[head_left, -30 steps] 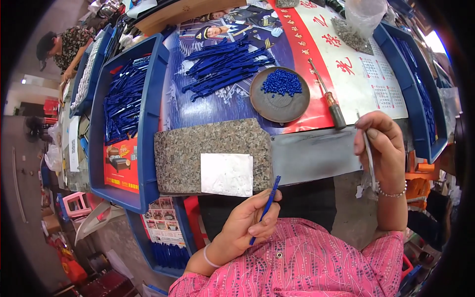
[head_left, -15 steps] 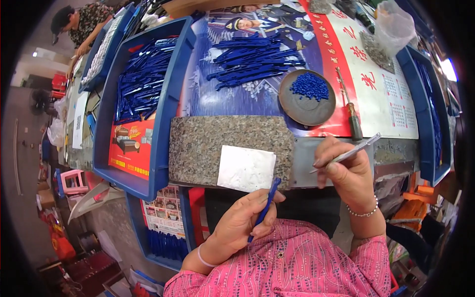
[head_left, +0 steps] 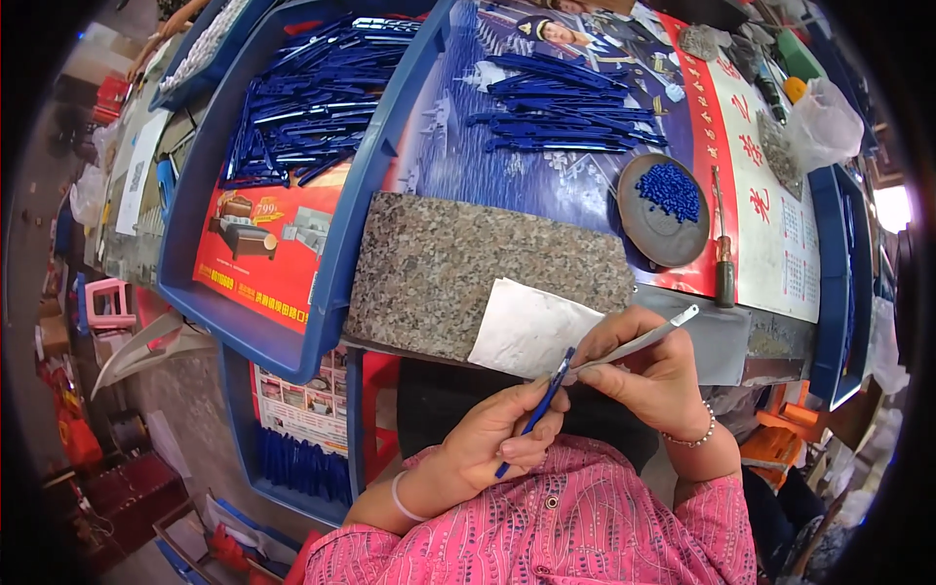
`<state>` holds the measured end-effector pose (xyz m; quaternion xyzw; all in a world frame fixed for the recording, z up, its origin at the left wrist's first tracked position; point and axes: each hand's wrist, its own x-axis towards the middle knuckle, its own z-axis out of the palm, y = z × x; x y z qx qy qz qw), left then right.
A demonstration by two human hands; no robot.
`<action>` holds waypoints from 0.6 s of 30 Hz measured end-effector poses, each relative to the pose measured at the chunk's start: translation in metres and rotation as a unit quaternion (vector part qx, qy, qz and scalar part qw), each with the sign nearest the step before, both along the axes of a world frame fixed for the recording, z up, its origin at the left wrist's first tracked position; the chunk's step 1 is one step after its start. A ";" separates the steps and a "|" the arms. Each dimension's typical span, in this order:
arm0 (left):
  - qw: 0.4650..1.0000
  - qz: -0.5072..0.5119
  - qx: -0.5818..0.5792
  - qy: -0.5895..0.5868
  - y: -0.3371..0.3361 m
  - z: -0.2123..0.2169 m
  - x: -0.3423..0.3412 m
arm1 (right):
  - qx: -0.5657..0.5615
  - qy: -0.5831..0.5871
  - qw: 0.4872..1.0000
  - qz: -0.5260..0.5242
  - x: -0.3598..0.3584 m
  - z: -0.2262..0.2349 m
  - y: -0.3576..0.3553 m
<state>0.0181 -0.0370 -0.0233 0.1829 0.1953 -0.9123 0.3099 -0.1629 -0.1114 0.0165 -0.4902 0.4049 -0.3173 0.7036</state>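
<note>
1. The left hand (head_left: 502, 429) is closed around a blue strip (head_left: 536, 417), gripping it between thumb and fingers.
2. The strip slants across that hand: its upper end sticks out past the thumb toward the right hand (head_left: 648, 385), and its lower end shows below the fingers, near the pink shirt (head_left: 575, 522).
3. The right hand pinches a thin, pale tool (head_left: 669, 326), whose far end juts out above the knuckles.
4. The two hands are close together, with the strip's upper end between their fingertips; whether the tool's tip touches the strip cannot be told.
5. Both hands are at the near edge of the desk (head_left: 780, 339), in front of the body.
6. A white pad (head_left: 522, 327) lies just beyond them on a speckled slab (head_left: 439, 263), its right corner beside the right hand's fingers.
7. Past the slab, to the right, a round plate (head_left: 653, 244) holds blue beads (head_left: 668, 190); a screwdriver (head_left: 724, 278) lies just beside it.
8. A pile (head_left: 575, 107) of more blue strips lies farther off on a poster (head_left: 439, 146), well apart from the hands.
9. Left of the slab, a blue tray (head_left: 366, 175) holds another heap (head_left: 312, 93) of strips.
</note>
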 end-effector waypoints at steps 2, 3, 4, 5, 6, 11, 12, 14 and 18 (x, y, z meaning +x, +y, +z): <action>1.000 0.007 0.010 -0.015 0.002 -0.001 -0.001 | 0.003 0.016 1.000 0.015 0.001 -0.002 -0.004; 1.000 0.007 0.011 -0.013 0.002 -0.001 -0.002 | -0.017 0.042 0.999 0.031 0.001 -0.003 -0.005; 1.000 0.009 0.000 -0.028 0.001 0.001 -0.002 | -0.037 0.067 0.996 0.045 0.002 -0.004 -0.006; 0.999 0.010 -0.012 -0.045 0.001 0.002 -0.002 | -0.035 0.068 0.996 0.045 0.003 -0.004 -0.006; 0.999 0.010 -0.011 -0.045 0.001 0.004 -0.001 | -0.014 0.046 0.998 0.032 0.003 -0.003 -0.006; 0.995 0.022 -0.064 -0.067 -0.001 0.010 0.001 | -0.017 -0.043 0.998 -0.040 0.002 -0.005 -0.007; 0.995 0.018 -0.066 -0.070 -0.002 0.013 0.001 | -0.026 -0.012 0.999 -0.040 0.003 -0.004 -0.008; 0.993 0.033 -0.065 -0.089 -0.005 0.021 0.002 | -0.036 0.015 0.998 -0.048 0.002 -0.003 -0.012; 0.985 0.021 -0.103 -0.140 -0.009 0.033 0.003 | -0.076 0.089 0.992 0.036 0.004 0.001 -0.028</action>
